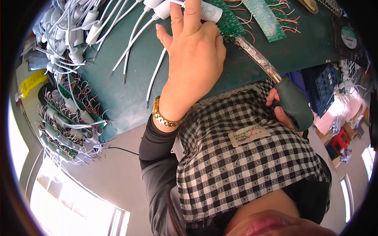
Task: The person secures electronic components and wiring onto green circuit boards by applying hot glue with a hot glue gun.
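My left hand [193,59], wearing a gold watch, lies palm down over the work surface. Its thumb and forefinger close together at the edge of a green circuit board [230,23]; what they pinch is hidden. The other fingers stretch across white cylindrical housings [211,12] with white cables. My right hand [280,112] is wrapped round the dark green handle of a soldering iron [293,102]. The iron's stained metal shaft slants up to the left, and its tip meets the board's edge beside my left thumb and forefinger.
More green boards [265,19] with red and white wires lie at the far right of the green mat [130,98]. White corded housings [59,35] pile up at the left, above wired boards [67,129] in rows. A dark round-labelled object [349,37] stands far right.
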`<state>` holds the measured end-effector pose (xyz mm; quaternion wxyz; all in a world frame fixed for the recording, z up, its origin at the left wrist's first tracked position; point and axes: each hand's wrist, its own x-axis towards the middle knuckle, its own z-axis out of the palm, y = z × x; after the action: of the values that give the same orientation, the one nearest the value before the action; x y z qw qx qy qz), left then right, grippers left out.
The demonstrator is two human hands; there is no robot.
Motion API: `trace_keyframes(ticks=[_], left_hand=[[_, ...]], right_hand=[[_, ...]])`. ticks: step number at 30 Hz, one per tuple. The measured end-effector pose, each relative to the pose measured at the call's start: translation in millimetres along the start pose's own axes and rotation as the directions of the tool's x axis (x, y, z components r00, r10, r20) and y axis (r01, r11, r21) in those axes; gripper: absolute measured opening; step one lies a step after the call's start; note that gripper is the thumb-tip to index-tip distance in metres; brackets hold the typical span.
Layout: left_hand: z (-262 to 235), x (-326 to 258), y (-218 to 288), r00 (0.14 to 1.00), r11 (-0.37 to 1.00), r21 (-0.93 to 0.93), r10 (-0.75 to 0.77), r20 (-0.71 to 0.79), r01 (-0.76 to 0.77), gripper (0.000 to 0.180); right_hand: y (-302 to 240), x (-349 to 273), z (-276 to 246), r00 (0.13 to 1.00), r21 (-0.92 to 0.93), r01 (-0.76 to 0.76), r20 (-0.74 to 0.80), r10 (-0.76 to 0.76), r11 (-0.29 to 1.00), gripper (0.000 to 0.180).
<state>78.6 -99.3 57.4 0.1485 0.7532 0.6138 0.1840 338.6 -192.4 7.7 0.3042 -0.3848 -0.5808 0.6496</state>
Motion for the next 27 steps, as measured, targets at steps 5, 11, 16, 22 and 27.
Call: trace_keyframes(ticks=[5,11,16,22,27], left_hand=[[2,0,-3,1.000,1.000,0.020,-0.006,0.013,0.006,0.008],[1,1,1,1.000,0.999,0.032,-0.018,0.012,0.017,0.009],[0,1,2,1.000,0.999,0.035,-0.021,0.000,0.021,0.009],[1,2,3,0.999,0.999,0.028,-0.043,0.012,0.043,0.008],[1,2,4,0.998,0.998,0.036,-0.052,0.019,0.051,0.007]], right_hand=[[-30,13,-1,0.996,-0.243,-0.035,0.068,0.053,0.969,0.036],[-32,10,0,0.996,-0.233,-0.074,0.036,0.085,0.970,0.035],[-17,3,-4,0.996,-0.082,-0.069,0.043,0.073,0.994,0.036],[-30,12,1,1.000,-0.026,-0.004,0.022,0.004,1.000,0.039],[-39,15,0,0.999,-0.154,0.020,0.037,-0.014,0.988,0.042]])
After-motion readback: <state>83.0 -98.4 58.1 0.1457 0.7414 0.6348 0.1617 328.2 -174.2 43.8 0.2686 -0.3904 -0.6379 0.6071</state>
